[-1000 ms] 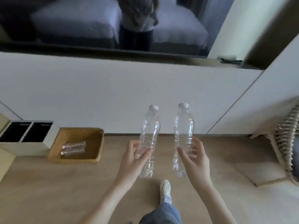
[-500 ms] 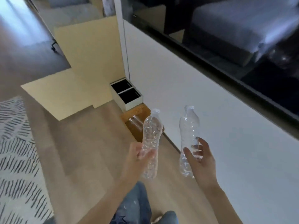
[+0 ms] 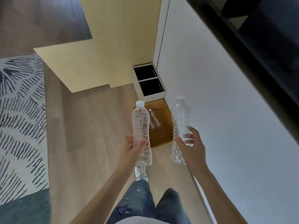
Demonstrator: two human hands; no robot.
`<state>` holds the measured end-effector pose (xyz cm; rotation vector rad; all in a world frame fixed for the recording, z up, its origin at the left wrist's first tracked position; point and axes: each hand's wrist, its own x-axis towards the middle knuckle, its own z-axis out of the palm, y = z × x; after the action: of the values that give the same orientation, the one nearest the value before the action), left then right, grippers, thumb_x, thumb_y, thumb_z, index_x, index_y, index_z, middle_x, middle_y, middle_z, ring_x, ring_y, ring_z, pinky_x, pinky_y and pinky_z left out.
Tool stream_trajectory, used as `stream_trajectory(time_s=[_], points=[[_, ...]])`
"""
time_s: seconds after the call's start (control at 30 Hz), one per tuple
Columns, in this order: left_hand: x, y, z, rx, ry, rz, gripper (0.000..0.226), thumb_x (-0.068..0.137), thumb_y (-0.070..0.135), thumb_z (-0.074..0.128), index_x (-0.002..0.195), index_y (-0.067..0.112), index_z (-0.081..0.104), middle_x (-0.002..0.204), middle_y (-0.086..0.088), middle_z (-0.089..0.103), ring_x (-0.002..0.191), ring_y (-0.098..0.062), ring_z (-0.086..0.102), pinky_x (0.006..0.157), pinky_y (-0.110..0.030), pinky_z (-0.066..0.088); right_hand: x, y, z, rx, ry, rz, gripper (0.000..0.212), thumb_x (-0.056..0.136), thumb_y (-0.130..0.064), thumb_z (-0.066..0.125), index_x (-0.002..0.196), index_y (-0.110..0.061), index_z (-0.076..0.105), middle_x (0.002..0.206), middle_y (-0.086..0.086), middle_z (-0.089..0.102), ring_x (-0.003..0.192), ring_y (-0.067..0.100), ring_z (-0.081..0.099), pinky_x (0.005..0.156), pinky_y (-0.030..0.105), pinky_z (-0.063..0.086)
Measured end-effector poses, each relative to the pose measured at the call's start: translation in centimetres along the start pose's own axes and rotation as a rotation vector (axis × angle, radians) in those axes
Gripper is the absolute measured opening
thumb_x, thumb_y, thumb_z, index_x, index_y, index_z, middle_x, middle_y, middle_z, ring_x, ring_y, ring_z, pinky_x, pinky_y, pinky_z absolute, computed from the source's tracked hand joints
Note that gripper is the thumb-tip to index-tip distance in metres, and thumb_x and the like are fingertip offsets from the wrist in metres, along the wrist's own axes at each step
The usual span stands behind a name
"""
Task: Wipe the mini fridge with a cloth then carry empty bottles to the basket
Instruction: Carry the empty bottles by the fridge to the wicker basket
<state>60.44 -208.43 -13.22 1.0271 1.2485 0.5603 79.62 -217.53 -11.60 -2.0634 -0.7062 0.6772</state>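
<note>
My left hand [image 3: 133,148] grips a clear empty plastic bottle [image 3: 141,125] with a white cap, held upright at its lower half. My right hand [image 3: 191,145] grips a second clear empty bottle [image 3: 179,117], also upright. Straight ahead on the wooden floor, between and beyond the two bottles, sits a woven brown basket [image 3: 165,126] against the white wall. Two empty bottles [image 3: 154,121] lie inside it. The mini fridge and the cloth are out of view.
A white two-compartment bin [image 3: 149,83] stands just behind the basket. A pale yellow cabinet [image 3: 90,62] juts out at the left. A patterned rug [image 3: 21,113] covers the floor on the far left. The white wall [image 3: 226,110] runs along my right. My legs [image 3: 145,202] are below.
The view has swung left and I have moved along the wall, so the basket now lies straight ahead and closer. Both hands keep their bottles upright.
</note>
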Motion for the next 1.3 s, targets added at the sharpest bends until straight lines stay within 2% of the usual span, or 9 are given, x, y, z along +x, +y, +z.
stream_trajectory(time_s=[0.2, 0.43, 0.53, 0.77, 0.9, 1.0, 1.07, 1.17, 1.3], points=[[10.4, -1.0, 3.4, 0.014, 0.092, -0.091, 0.032, 0.082, 0.029, 0.077, 0.1, 0.023, 0.05, 0.085, 0.003, 0.07, 0.068, 0.0, 0.07, 0.051, -0.01, 0.048, 11.5, 1.6, 4.2, -0.03, -0.102, 0.043, 0.042, 0.083, -0.056, 0.064, 0.119, -0.053, 0.04, 0.103, -0.041, 0.047, 0.094, -0.027, 0.05, 0.06, -0.005, 0.04], [25.2, -10.4, 8.5, 0.003, 0.174, -0.199, 0.033, 0.083, 0.019, 0.077, 0.099, 0.018, 0.048, 0.09, -0.006, 0.068, 0.064, 0.002, 0.067, 0.052, -0.011, 0.047, 25.0, 13.6, 12.4, -0.11, -0.231, 0.132, 0.044, 0.087, -0.048, 0.068, 0.124, -0.043, 0.045, 0.111, -0.031, 0.054, 0.096, -0.015, 0.057, 0.065, 0.002, 0.044], [31.8, -17.1, 11.1, 0.005, 0.206, -0.256, 0.037, 0.083, 0.02, 0.078, 0.104, 0.016, 0.048, 0.097, -0.009, 0.066, 0.065, 0.001, 0.068, 0.052, -0.013, 0.049, 30.4, 21.4, 16.4, -0.152, -0.258, 0.153, 0.065, 0.079, -0.057, 0.065, 0.137, -0.036, 0.044, 0.118, -0.021, 0.056, 0.099, -0.006, 0.057, 0.072, 0.007, 0.041], [44.9, -35.1, 16.6, 0.084, 0.228, -0.379, 0.056, 0.081, 0.04, 0.077, 0.12, 0.018, 0.044, 0.112, -0.002, 0.062, 0.097, -0.019, 0.067, 0.085, -0.045, 0.059, 38.3, 40.2, 24.2, -0.232, -0.353, 0.162, 0.064, 0.085, -0.051, 0.072, 0.14, -0.035, 0.042, 0.116, -0.019, 0.056, 0.101, 0.003, 0.06, 0.08, 0.019, 0.053], [49.8, -43.9, 18.6, 0.144, 0.303, -0.452, 0.048, 0.085, 0.039, 0.073, 0.115, 0.025, 0.039, 0.105, 0.005, 0.06, 0.09, -0.012, 0.065, 0.078, -0.033, 0.059, 41.4, 48.5, 28.0, -0.231, -0.377, 0.184, 0.051, 0.088, -0.043, 0.072, 0.131, -0.036, 0.046, 0.1, -0.026, 0.055, 0.087, -0.006, 0.062, 0.061, 0.005, 0.048], [51.6, -48.8, 19.5, 0.16, 0.361, -0.491, 0.044, 0.089, 0.034, 0.07, 0.118, 0.02, 0.04, 0.095, 0.01, 0.056, 0.077, -0.005, 0.059, 0.052, -0.011, 0.046, 43.0, 53.6, 30.3, -0.234, -0.364, 0.226, 0.05, 0.091, -0.037, 0.071, 0.133, -0.023, 0.049, 0.103, -0.018, 0.063, 0.087, -0.001, 0.066, 0.071, 0.013, 0.054], [52.3, -51.3, 20.1, 0.177, 0.388, -0.502, 0.047, 0.09, 0.033, 0.068, 0.125, 0.015, 0.042, 0.102, 0.006, 0.056, 0.085, -0.011, 0.059, 0.063, -0.013, 0.047, 43.8, 56.2, 31.5, -0.231, -0.343, 0.266, 0.055, 0.092, -0.036, 0.07, 0.138, -0.015, 0.047, 0.111, -0.003, 0.066, 0.095, 0.015, 0.067, 0.079, 0.025, 0.057], [53.0, -53.8, 20.8, 0.215, 0.387, -0.527, 0.052, 0.092, 0.031, 0.066, 0.131, 0.01, 0.039, 0.11, 0.001, 0.055, 0.098, -0.019, 0.059, 0.082, -0.031, 0.051, 44.3, 59.1, 32.9, -0.23, -0.319, 0.324, 0.06, 0.092, -0.029, 0.071, 0.141, -0.009, 0.041, 0.093, -0.01, 0.06, 0.081, 0.007, 0.063, 0.058, 0.006, 0.047], [54.2, -55.3, 21.3, 0.223, 0.401, -0.541, 0.055, 0.092, 0.027, 0.066, 0.134, 0.007, 0.035, 0.126, -0.01, 0.059, 0.111, -0.028, 0.062, 0.096, -0.043, 0.053, 45.2, 61.5, 33.7, -0.229, -0.303, 0.384, 0.058, 0.091, -0.022, 0.073, 0.137, -0.01, 0.04, 0.087, -0.016, 0.054, 0.075, -0.001, 0.057, 0.049, 0.003, 0.043]])
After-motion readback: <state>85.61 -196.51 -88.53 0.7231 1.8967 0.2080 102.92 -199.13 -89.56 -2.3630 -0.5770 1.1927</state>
